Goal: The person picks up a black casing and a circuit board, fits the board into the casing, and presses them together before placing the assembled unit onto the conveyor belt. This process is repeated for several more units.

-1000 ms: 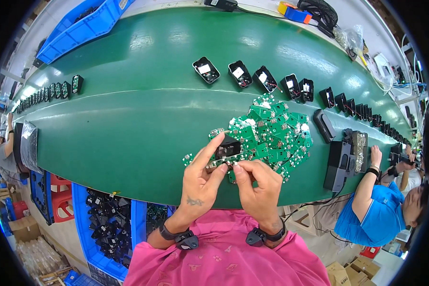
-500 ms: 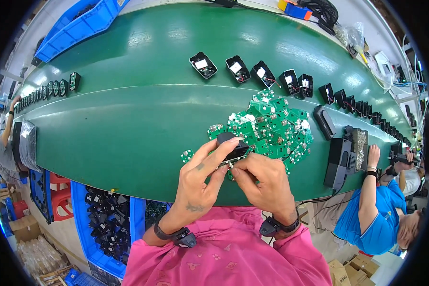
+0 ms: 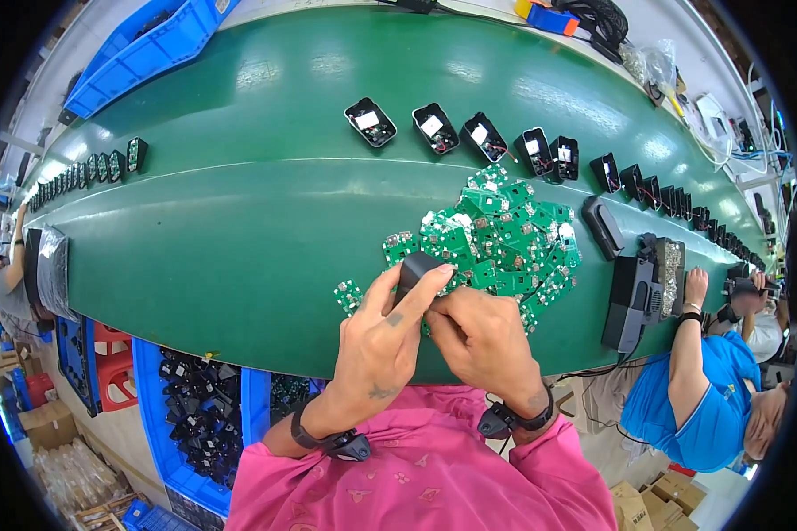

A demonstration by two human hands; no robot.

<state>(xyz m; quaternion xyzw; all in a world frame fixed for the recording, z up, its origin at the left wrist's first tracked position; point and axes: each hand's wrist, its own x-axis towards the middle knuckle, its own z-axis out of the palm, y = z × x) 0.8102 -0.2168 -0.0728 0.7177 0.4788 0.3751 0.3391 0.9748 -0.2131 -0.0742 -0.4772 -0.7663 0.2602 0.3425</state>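
My left hand (image 3: pixel 379 341) grips a small black plastic housing (image 3: pixel 415 273), thumb and fingers on either side of it. The housing is tilted so that its closed dark face shows and its inside is hidden. Against its lower edge, the fingers of my right hand (image 3: pixel 487 334) are bent in a pinch; whatever they hold is hidden behind them. Just beyond both hands lies a heap of green circuit boards (image 3: pixel 514 232), with one loose board (image 3: pixel 349 296) at its left side.
Black open housings (image 3: pixel 435 127) with white labels stand in a row across the green table (image 3: pixel 239 239). A black device (image 3: pixel 627 301) sits right, beside a co-worker's arm (image 3: pixel 687 363). Blue crates stand at far left (image 3: pixel 142 66) and lower left (image 3: pixel 155 425), the latter filled with black parts.
The housing in my left hand has turned, so its open side no longer shows. My right fingers have curled in closer. The far row of housings has shifted slightly left.
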